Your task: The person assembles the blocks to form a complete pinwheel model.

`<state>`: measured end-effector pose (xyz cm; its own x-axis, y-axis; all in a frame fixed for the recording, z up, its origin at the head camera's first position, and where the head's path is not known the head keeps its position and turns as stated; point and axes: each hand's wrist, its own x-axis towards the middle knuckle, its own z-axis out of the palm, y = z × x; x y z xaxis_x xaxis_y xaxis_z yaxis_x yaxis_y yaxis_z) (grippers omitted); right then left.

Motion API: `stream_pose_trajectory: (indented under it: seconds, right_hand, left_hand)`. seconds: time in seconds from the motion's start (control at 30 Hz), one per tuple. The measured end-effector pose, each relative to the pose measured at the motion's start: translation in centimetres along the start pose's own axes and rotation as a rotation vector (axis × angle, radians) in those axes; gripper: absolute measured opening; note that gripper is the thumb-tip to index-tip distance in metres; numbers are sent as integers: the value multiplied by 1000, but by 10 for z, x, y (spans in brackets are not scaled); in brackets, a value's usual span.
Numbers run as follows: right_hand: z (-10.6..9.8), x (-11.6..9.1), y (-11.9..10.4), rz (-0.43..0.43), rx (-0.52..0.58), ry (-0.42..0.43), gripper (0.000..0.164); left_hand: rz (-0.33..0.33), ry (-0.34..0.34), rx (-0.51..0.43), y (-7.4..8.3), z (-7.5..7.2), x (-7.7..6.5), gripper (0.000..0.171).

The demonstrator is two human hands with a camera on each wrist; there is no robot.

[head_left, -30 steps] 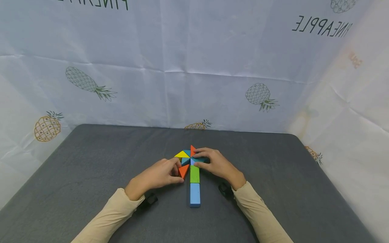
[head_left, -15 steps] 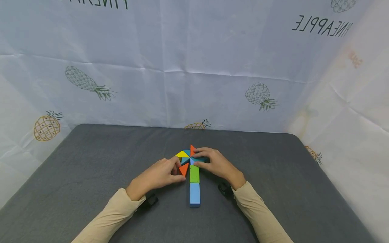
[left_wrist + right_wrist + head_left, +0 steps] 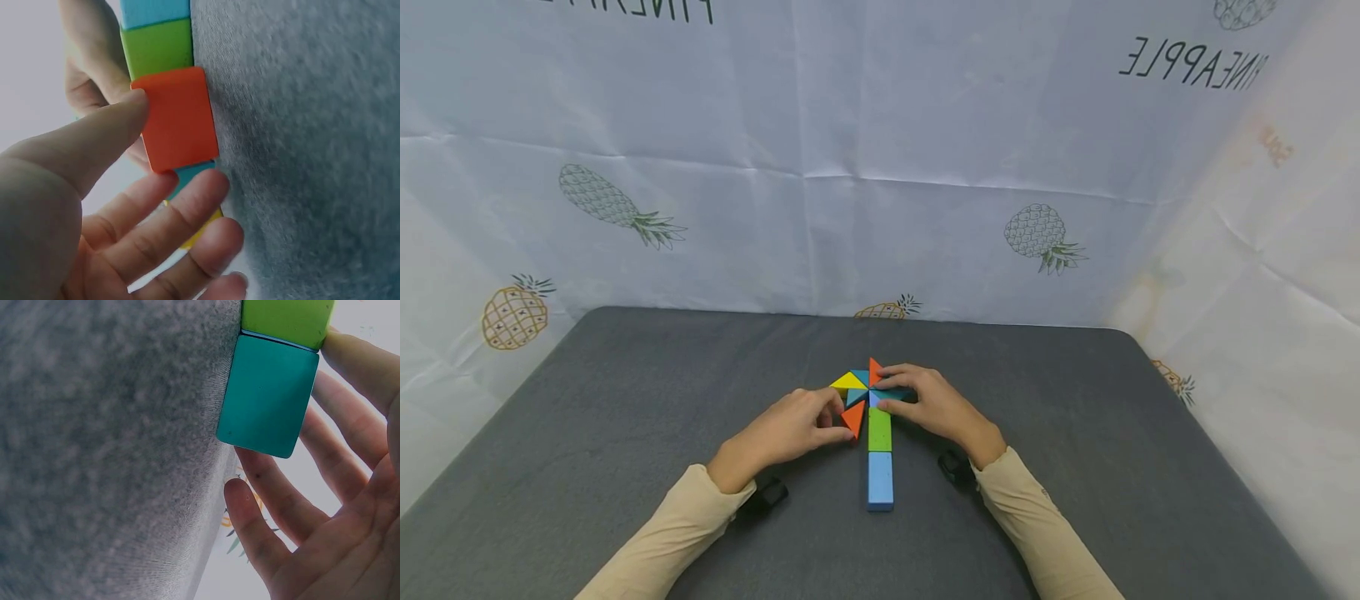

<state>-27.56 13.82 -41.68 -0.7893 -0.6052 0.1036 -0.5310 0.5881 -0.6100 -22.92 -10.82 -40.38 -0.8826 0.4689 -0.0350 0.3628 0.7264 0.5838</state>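
Observation:
My left hand (image 3: 792,423) pinches an orange triangular block (image 3: 853,419) between thumb and fingertips, close to the lower left of a pinwheel-like arrangement. The left wrist view shows the thumb on one edge of this orange block (image 3: 178,119) and a finger at its opposite edge. My right hand (image 3: 942,407) lies over the arrangement's right side, thumb and fingers around a teal triangular block (image 3: 891,394). In the right wrist view, that teal block (image 3: 269,394) sits beside a green block. Yellow (image 3: 848,382), blue and another orange triangle (image 3: 875,372) meet around the centre.
Below the pinwheel, a green rectangular block (image 3: 880,430) and a light blue block (image 3: 881,481) form a straight column toward me. A dark grey cloth covers the table (image 3: 662,358). Behind it hangs a pale curtain (image 3: 842,242) printed with pineapples.
My left hand has shifted slightly, and the orange triangle has moved a little up toward the pinwheel's centre. The right hand and the column of blocks look unmoved.

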Motion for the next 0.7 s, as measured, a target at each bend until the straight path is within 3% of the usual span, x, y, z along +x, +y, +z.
stream_pose_trajectory:
  seconds: [0.3, 0.7]
  right_hand:
    - [0, 0, -1, -5, 2, 1, 35]
    - [-1, 0, -1, -8, -7, -8, 36]
  left_hand:
    - [148, 49, -66, -8, -1, 1, 18]
    - [207, 26, -84, -12, -3, 1, 19]
